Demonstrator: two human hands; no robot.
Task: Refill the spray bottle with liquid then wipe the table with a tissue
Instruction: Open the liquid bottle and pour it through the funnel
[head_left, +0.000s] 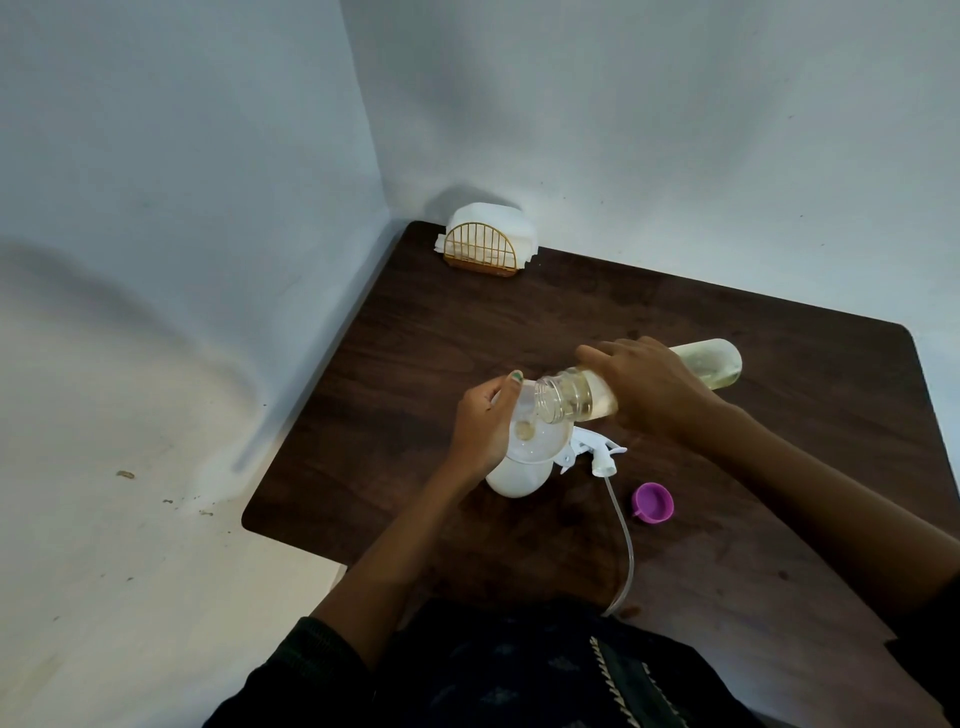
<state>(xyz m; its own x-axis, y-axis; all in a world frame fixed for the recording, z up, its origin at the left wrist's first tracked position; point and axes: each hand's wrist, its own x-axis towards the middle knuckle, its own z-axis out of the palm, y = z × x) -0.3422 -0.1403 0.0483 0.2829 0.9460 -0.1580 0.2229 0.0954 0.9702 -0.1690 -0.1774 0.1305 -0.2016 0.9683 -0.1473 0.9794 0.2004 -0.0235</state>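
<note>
A white spray bottle (519, 480) stands on the dark wooden table (779, 415) with a clear funnel (540, 441) in its neck. My left hand (480, 423) grips the funnel's rim. My right hand (649, 387) holds a clear bottle of pale yellow liquid (711, 364) tipped nearly level, its open mouth over the funnel. A little liquid sits in the funnel's throat. The white spray head (756, 457) with its long tube (626, 545) lies on the table just right of the spray bottle. White tissues sit in a gold wire holder (480, 244) at the far corner.
A purple cap (653, 501) lies open side up, right of the spray head's tube. The table stands in a corner, with pale walls behind it and to its left. My dark clothing covers the near edge.
</note>
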